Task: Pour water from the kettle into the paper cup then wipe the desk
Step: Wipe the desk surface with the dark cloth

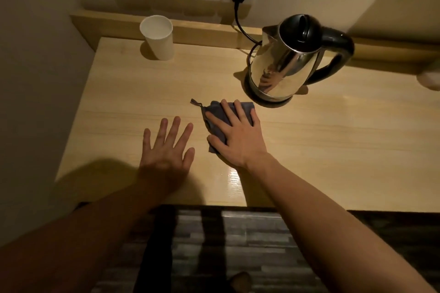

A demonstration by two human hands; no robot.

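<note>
1. Wiping looks to be the step in hand: the right hand [238, 135] lies flat, fingers spread, on the grey cloth [220, 118] mid-table [333, 140], its grip pressing rather than clamped.
2. The left hand [166, 150] is open, empty, fingers apart, beside it.
3. Good strokes should stay clear of the kettle [283, 64] just behind and the paper cup [158, 37] at the far left.

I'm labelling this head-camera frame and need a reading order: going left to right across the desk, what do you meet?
Paper cup → left hand, flat on the desk → grey cloth under the right hand → kettle on its base.
</note>
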